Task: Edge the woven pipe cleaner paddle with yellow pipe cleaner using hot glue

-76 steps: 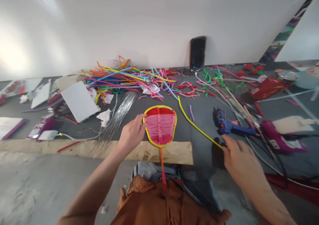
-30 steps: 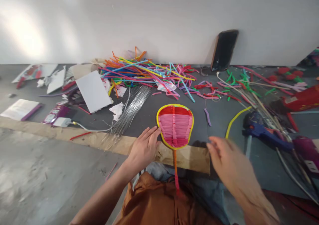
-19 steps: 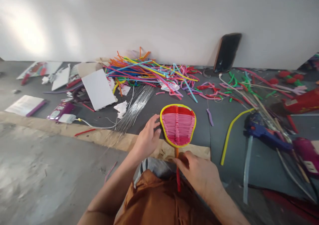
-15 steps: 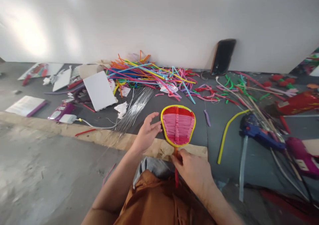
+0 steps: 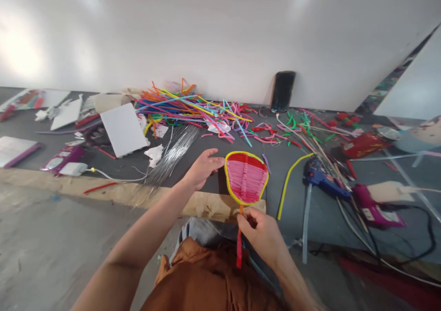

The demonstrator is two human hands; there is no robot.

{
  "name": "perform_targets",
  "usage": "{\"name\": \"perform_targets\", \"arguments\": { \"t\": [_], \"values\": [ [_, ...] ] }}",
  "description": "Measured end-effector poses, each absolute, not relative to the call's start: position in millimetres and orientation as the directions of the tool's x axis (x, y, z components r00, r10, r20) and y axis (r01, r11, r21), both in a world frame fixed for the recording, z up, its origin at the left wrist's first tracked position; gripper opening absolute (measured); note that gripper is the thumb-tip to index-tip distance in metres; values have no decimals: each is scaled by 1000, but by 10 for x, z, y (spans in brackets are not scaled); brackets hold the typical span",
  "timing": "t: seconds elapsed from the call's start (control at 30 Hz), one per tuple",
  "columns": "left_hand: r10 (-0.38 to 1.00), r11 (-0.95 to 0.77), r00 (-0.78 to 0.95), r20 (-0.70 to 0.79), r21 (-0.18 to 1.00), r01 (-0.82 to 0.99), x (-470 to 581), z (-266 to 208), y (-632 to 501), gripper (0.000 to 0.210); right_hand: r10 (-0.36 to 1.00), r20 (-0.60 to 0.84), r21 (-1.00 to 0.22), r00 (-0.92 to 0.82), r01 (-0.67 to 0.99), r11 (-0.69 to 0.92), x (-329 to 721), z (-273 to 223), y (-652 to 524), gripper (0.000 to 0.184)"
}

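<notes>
Pink paddle [image 5: 255, 178] clamped by its handle [image 5: 239, 245], over the counter's near edge

Through the head camera I take the paddle as the centre of my clock, with 12 toward the white wall [image 5: 206, 40]. It has pink rows with a red band across the top, a yellow rim [image 5: 243, 153], and an orange-and-red handle running down to 6 o'clock. At 5 o'clock my right grip [image 5: 262, 230] pinches that handle between thumb and fingers. At 9 o'clock my left grip [image 5: 204, 166] has its fingers apart by the rim; I cannot tell whether a fingertip touches it.

I have two containers on the counter [image 5: 296, 196], both well apart from the paddle. Between 2 and 3 o'clock the red can [image 5: 365, 144] sits tilted, metal end to the right; I cannot see inside. Just short of 3 o'clock, the pale blue bowl [image 5: 418, 136] is blurred, and I cannot make out its contents.

Near the paddle at 3 o'clock lies a yellow strip [image 5: 285, 184], with a blue glue gun [image 5: 327, 182] beyond. A phone [image 5: 282, 92] leans against the wall at 1 o'clock; a heap of coloured strips [image 5: 186, 105] spreads at 11.
</notes>
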State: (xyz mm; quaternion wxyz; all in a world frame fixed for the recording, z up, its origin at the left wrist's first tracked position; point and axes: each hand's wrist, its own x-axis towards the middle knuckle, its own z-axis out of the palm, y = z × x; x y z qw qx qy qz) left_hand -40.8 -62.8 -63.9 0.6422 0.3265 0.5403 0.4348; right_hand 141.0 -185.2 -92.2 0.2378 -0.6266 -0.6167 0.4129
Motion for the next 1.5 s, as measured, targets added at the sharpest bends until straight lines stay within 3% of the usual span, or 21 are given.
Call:
{"name": "perform_targets", "arguments": {
  "t": [0.13,0.33,0.4,0.53,0.6,0.67,0.77,0.87,1.03,1.17,1.27,1.4,1.5],
  "values": [
    [917,383,-22,-398,896,-227,-257,-669,-576,61,963,-242,-914,-114,361,-187,1481,-905,-1880,32],
    [927,341,-69,-369,905,-253,-96,-715,-597,85,971,-180,-915,-159,390,-106,1551,-918,-1902,33],
    [937,313,-68,-343,910,-271,-124,-674,-610,85,977,-183,-936,-112,324,-138,1646,-937,-1856,34],
    [957,263,-2,-289,875,-406,-253,-562,-645,77,957,-240,-968,164,-120,-222,1854,-951,-1642,37],
    [962,252,24,-273,846,-469,-298,-535,-669,75,954,-271,-915,131,-342,-213,1893,-917,-1512,46],
    [965,241,28,-261,840,-487,-314,-535,-699,74,965,-261,-868,-2,-436,-236,1874,-854,-1398,45],
    [971,224,31,-238,851,-475,-307,-552,-758,76,969,-222,-861,-110,-443,-248,1789,-757,-1274,35],
    [966,252,66,-249,862,-440,-308,-556,-827,79,972,-217,-865,-96,-442,-237,1714,-722,-1203,30],
    [952,305,140,-272,882,-358,-329,-594,-880,103,968,-226,-864,-107,-438,-250,1665,-770,-1172,28],
    [955,294,142,-260,891,-345,-338,-675,-848,104,970,-223,-875,-101,-417,-245,1649,-792,-1165,28],
    [981,188,102,-164,934,-302,-338,-716,-873,104,975,-217,-885,-47,-412,-217,1659,-750,-1120,30],
    [994,-13,112,19,999,-50,-285,-728,-1050,106,976,-205,-909,76,-383,-161,1663,-576,-1028,34],
    [994,4,108,0,999,-37,-182,-739,-1179,106,989,-150,-935,-6,-326,-144,1574,-402,-1019,37]
  ]
}}
